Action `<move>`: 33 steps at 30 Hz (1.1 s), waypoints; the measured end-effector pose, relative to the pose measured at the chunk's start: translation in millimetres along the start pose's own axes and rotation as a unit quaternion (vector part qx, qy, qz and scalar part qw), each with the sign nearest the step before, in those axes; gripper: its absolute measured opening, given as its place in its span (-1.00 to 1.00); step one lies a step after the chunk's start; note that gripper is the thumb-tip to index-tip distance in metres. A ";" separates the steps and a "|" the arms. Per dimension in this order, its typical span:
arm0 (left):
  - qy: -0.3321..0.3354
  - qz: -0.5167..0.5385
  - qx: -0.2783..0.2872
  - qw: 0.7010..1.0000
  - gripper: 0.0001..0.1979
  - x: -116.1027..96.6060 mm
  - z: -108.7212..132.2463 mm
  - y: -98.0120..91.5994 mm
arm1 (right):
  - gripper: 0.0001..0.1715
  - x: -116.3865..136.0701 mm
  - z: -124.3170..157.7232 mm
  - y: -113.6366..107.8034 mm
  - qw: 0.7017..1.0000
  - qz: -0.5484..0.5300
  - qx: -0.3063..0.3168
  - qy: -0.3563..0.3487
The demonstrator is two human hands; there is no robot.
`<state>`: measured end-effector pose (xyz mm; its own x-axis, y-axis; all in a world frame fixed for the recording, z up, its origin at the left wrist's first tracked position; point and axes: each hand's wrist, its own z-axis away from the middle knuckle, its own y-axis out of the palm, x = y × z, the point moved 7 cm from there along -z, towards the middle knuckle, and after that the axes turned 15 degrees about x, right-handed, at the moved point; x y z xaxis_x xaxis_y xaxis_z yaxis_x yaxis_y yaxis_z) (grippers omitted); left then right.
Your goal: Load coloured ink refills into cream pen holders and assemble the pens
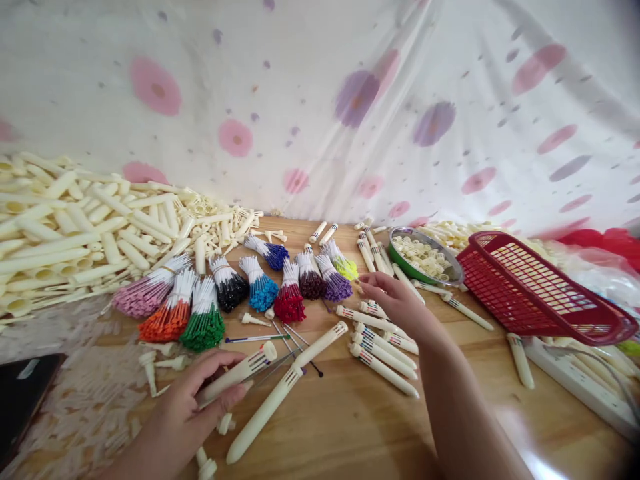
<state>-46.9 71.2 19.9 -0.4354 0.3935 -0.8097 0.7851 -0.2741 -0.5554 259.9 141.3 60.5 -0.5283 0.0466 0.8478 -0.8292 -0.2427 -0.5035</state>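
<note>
A cream multicolour pen barrel (237, 375) lies in my left hand (193, 407), its slotted end pointing up to the right with coloured tips in the slots. The fingers and thumb are wrapped round it. My right hand (393, 299) reaches out beside the yellow-tipped refill bundle (343, 261), fingertips pinched together. What is between them, if anything, is too small to make out. On the table just right of my left hand lie a long cream pen body (270, 413), another slotted piece (320, 345) touching its upper end, and several loose refills (257, 339).
Refill bundles in several colours, such as green (203, 323) and red (290, 300), stand in rows ahead. Cream tubes (75, 227) are heaped at left. Finished-looking pens (385, 363), a green-sided bowl (423, 260), a red basket (540, 293) and a power strip (583, 387) are at right.
</note>
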 end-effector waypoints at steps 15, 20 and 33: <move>0.057 -0.028 0.072 0.995 -0.73 -4.6 7.9 9.2 | -0.80 30.5 35.6 109.9 0.862 -0.297 0.409 0.035; 0.048 -0.021 0.082 0.995 -0.73 -6.8 7.3 11.0 | -0.81 30.3 34.4 121.5 0.844 -0.320 0.430 0.025; 0.018 0.015 0.113 0.993 -0.70 -5.7 7.8 17.2 | -0.83 9.5 23.5 153.9 0.730 -0.487 0.477 0.044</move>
<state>-34.4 57.4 13.5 -0.3936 0.4118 -0.8219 0.6774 -0.4745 -0.5621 131.5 81.6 -5.0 0.1830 0.6995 0.6908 -0.3364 -0.6157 0.7125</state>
